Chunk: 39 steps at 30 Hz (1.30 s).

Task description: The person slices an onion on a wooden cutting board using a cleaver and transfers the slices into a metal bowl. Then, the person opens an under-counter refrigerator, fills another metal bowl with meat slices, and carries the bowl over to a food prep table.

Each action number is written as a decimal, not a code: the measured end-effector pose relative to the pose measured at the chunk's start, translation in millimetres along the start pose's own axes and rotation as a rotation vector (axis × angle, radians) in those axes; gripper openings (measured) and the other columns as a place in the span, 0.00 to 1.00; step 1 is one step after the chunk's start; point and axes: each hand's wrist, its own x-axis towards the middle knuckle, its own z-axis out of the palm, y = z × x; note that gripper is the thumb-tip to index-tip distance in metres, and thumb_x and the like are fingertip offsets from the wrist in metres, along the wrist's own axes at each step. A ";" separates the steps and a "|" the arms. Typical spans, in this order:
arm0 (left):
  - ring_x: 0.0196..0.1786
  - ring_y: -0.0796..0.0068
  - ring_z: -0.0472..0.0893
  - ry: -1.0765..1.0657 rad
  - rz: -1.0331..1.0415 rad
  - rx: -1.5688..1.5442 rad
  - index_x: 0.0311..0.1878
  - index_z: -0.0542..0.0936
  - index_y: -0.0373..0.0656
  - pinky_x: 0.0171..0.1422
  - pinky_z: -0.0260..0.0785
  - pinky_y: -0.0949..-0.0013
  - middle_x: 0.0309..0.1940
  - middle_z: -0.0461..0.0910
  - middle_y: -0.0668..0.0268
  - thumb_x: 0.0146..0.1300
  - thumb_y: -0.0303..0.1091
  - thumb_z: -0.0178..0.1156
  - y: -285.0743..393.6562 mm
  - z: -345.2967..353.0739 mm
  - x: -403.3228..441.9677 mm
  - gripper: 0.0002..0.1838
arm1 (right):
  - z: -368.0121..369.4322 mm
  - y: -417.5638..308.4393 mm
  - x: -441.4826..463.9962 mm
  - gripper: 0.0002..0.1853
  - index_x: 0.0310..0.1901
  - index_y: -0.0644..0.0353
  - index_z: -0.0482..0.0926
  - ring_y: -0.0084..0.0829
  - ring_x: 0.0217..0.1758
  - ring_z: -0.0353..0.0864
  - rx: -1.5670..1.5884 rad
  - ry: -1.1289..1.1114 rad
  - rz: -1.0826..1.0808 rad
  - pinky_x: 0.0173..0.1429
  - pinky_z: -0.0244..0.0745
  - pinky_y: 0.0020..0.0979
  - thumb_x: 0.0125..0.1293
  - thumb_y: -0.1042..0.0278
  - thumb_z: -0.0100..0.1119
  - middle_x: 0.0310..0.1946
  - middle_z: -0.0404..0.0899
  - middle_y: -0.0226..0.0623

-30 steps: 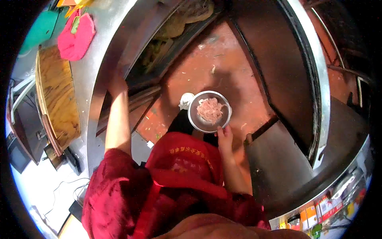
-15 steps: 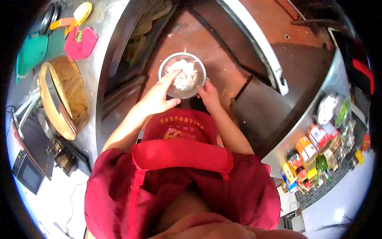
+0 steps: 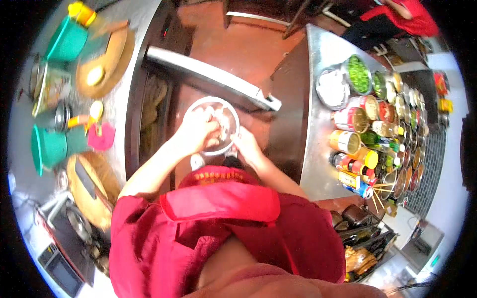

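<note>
A round metal bowl (image 3: pixel 197 103) with pale pink shredded meat (image 3: pixel 224 120) in it is held in front of my red apron. My right hand (image 3: pixel 245 142) grips the bowl's rim at its lower right. Over the left part of the bowl is my left hand (image 3: pixel 201 130), its fingers curled down into the meat. Those fingertips are blurred, and how much meat lies between them is hidden.
An open door (image 3: pixel 208 74) stands just beyond the bowl. On the left counter are cutting boards (image 3: pixel 94 198), a pink cloth (image 3: pixel 102 136) and green containers. The right counter (image 3: pixel 315 164) carries chopped greens (image 3: pixel 357 74) and several jars. A person in red (image 3: pixel 417 17) is at the upper right.
My left hand came from the open compartment at the left to the bowl and now reaches into the meat. The view has turned, showing more of the right counter, and the door has swung towards the left.
</note>
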 end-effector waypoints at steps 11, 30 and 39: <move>0.41 0.75 0.73 0.240 -0.546 -1.863 0.48 0.73 0.47 0.47 0.70 0.67 0.39 0.73 0.68 0.61 0.40 0.57 -102.0 77.7 194.4 0.14 | -68.5 -35.5 -80.6 0.12 0.46 0.63 0.71 0.16 0.22 0.67 -0.101 0.281 -0.132 0.26 0.64 0.18 0.61 0.71 0.51 0.29 0.73 0.28; 0.60 0.50 0.65 0.234 -0.696 -0.384 0.56 0.67 0.38 0.64 0.60 0.60 0.56 0.63 0.45 0.44 0.43 0.67 -103.5 202.3 36.0 0.36 | -56.0 0.2 -199.1 0.11 0.45 0.61 0.70 0.19 0.23 0.71 0.063 0.518 -0.087 0.25 0.67 0.19 0.60 0.75 0.48 0.29 0.76 0.31; 0.53 0.49 0.71 -0.040 -0.790 -0.180 0.49 0.73 0.39 0.58 0.64 0.58 0.50 0.71 0.47 0.46 0.42 0.63 -151.7 170.8 -183.5 0.26 | -27.0 19.9 -159.3 0.11 0.45 0.63 0.71 0.19 0.21 0.70 0.195 0.379 -0.068 0.24 0.68 0.19 0.60 0.77 0.47 0.29 0.75 0.31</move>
